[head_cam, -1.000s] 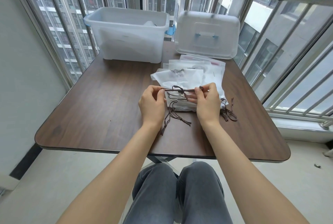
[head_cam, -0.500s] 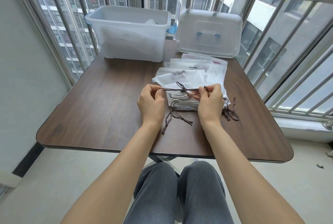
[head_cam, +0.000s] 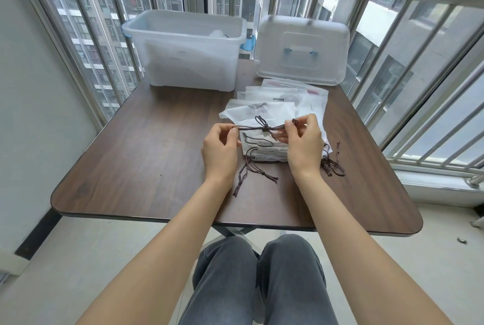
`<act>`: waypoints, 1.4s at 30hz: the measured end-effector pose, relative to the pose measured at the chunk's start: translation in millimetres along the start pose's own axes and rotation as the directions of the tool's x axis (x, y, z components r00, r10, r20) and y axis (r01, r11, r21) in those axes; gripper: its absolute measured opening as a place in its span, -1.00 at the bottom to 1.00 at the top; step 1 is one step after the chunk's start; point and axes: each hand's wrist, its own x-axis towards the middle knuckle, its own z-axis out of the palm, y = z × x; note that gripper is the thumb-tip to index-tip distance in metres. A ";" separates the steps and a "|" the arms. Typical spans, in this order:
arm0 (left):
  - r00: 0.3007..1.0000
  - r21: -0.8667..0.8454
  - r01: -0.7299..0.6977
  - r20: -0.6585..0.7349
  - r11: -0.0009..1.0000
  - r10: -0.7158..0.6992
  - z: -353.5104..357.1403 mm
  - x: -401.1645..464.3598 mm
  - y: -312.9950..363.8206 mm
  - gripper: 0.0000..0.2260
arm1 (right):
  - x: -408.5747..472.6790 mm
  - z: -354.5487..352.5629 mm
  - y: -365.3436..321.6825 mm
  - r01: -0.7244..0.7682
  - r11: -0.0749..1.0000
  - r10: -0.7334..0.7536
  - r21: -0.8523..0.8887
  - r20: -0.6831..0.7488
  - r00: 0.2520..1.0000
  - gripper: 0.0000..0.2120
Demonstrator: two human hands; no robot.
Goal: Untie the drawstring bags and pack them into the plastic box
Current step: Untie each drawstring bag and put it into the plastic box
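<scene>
head view, looking forward and down over a seated person's forearms. left hand [head_cam: 221, 148]: thumb and forefinger pinch the left end of a dark brown cord [head_cam: 251, 128], the other fingers loosely curled beneath. right hand [head_cam: 303, 145]: thumb and forefinger pinch the right end of the same cord, the remaining fingers curled below it. the cord runs nearly level between the two hands and carries a bow knot [head_cam: 264, 125] at its middle, with two loops standing above the line. it is raised just above a pile of white drawstring bags [head_cam: 264, 115] lying flat on the brown table [head_cam: 146, 157]; whether the cord touches the top bag cannot be told. the bags overlap one another, some with dark print on them, and the pile reaches back toward the far edge of the table. loose cord ends [head_cam: 251, 171] trail from the near edge of the pile onto the table between the wrists, and a second tangle of cords [head_cam: 334, 163] lies just right of the right wrist. plastic box [head_cam: 188, 49]: translucent, open at the top, at the far left of the table, well apart from the hands, with something pale inside that cannot be made out. lid [head_cam: 301, 49]: beside the box on its right, propped up, with a blue handle. behind the table: metal window bars [head_cam: 366, 26] and tall buildings [head_cam: 131, 2] outside. below the table: knees in grey trousers [head_cam: 256, 282].
</scene>
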 end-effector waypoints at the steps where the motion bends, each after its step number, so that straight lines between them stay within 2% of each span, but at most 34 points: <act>1: 1.000 -0.017 -0.006 0.023 1.000 0.006 1.2 0.0 0.5 -0.87 | 1.2 -0.6 -2.4 0.022 0.999 -0.022 -0.027 0.005 1.000 -0.88; 5: 0.995 -0.133 0.055 0.084 0.990 -0.044 4.3 -0.9 4.5 -0.81 | 6.3 3.8 -9.3 0.010 0.996 -0.006 -0.084 0.050 0.999 -0.90; 8: 0.968 -0.267 0.249 0.097 0.931 -0.231 1.9 7.2 12.9 -0.73 | 10.1 6.1 -19.6 -0.068 0.998 0.068 -0.007 0.107 0.992 -0.76; 10: 0.912 -0.372 0.409 0.139 0.833 -0.386 0.4 17.4 24.6 -0.66 | 15.8 5.2 -25.2 -0.102 0.995 0.102 -0.005 0.152 0.983 -0.64; 12: 0.850 -0.395 0.524 0.193 0.755 -0.490 1.0 30.5 35.8 -0.55 | 21.7 3.0 -30.4 -0.086 0.995 0.094 -0.051 0.191 0.977 -0.61; 16: 0.735 -0.388 0.677 0.317 0.625 -0.599 0.4 57.5 62.5 -0.35 | 33.2 -4.6 -49.4 -0.073 0.996 0.085 -0.054 0.273 0.958 -0.77; 17: 0.706 -0.377 0.708 0.348 0.597 -0.617 -0.6 62.8 69.7 -0.37 | 36.3 -7.6 -55.3 -0.066 0.997 0.074 -0.037 0.294 0.953 -0.82; 19: 0.677 -0.352 0.736 0.396 0.578 -0.621 -3.2 68.3 85.7 -0.58 | 41.3 -14.3 -67.6 -0.058 0.998 0.056 -0.002 0.316 0.947 -0.89; 21: 0.705 -0.327 0.707 0.387 0.627 -0.594 -5.0 71.9 98.3 -0.78 | 48.4 -18.8 -74.1 -0.067 0.998 0.064 0.001 0.290 0.955 -0.93; 22: 0.743 -0.301 0.667 0.335 0.682 -0.579 -5.4 75.0 101.9 -0.80 | 52.1 -20.7 -76.6 -0.077 0.997 0.073 0.004 0.257 0.964 -0.94; 25: 0.866 -0.303 0.501 0.173 0.811 -0.470 -8.0 81.1 115.5 -0.62 | 60.2 -22.4 -84.1 -0.114 0.993 0.110 0.021 0.149 0.983 -0.83; 27: 0.914 -0.302 0.405 0.160 0.863 -0.373 -13.2 81.6 129.7 -0.53 | 63.3 -18.6 -91.4 -0.151 0.987 0.144 0.060 0.101 0.984 -0.72; 30: 0.963 -0.227 0.262 0.121 0.938 -0.240 -25.0 86.5 148.0 -0.37 | 70.1 -5.4 -100.9 -0.133 0.984 0.124 0.116 0.088 0.988 -0.80; 32: 0.982 -0.190 0.182 0.076 0.965 -0.170 -37.5 92.6 158.8 -0.29 | 73.2 5.6 -109.7 -0.113 0.986 0.098 0.126 0.117 0.988 -0.84; 38: 0.999 -0.080 0.030 0.021 0.996 -0.028 -71.0 119.7 171.3 -0.17 | 92.9 48.0 -131.7 -0.098 0.990 0.075 0.099 0.217 0.973 -0.69; 42: 1.000 0.044 -0.016 -0.023 0.999 0.018 -82.3 158.5 170.2 -0.22 | 120.1 83.6 -144.7 -0.029 0.999 0.025 0.014 0.191 0.981 -0.80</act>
